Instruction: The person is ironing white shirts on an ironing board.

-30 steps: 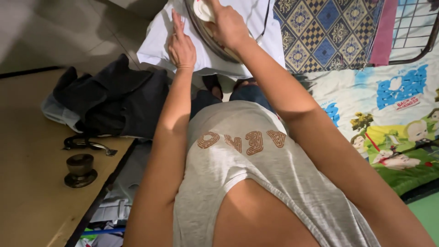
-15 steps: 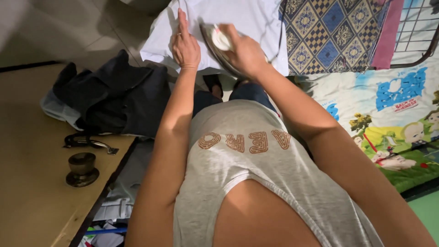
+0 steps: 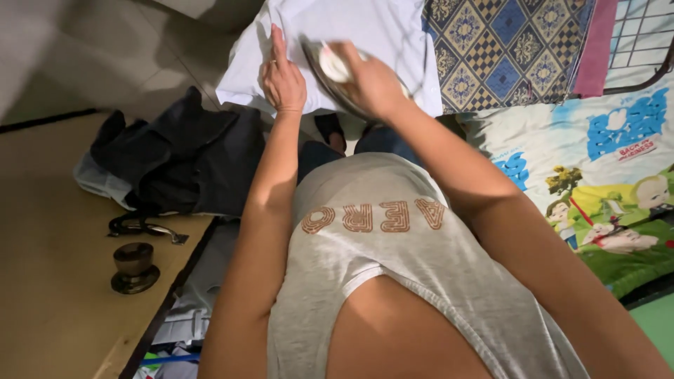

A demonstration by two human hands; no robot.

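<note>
You are gripping the iron (image 3: 335, 70) by its pale handle with your right hand (image 3: 371, 83), fingers wrapped tight around it, and it is sitting on the white cloth (image 3: 365, 28) near the cloth's near edge. Your left hand (image 3: 282, 78) is lying flat and open on the same cloth, just beside the iron, fingers stretched forward. A patterned blue blanket (image 3: 502, 49) is lying to the right of the cloth. A dark garment (image 3: 182, 158) is heaped at the wooden board's (image 3: 49, 281) far edge, with a round metal knob (image 3: 133, 267) standing on the board.
</note>
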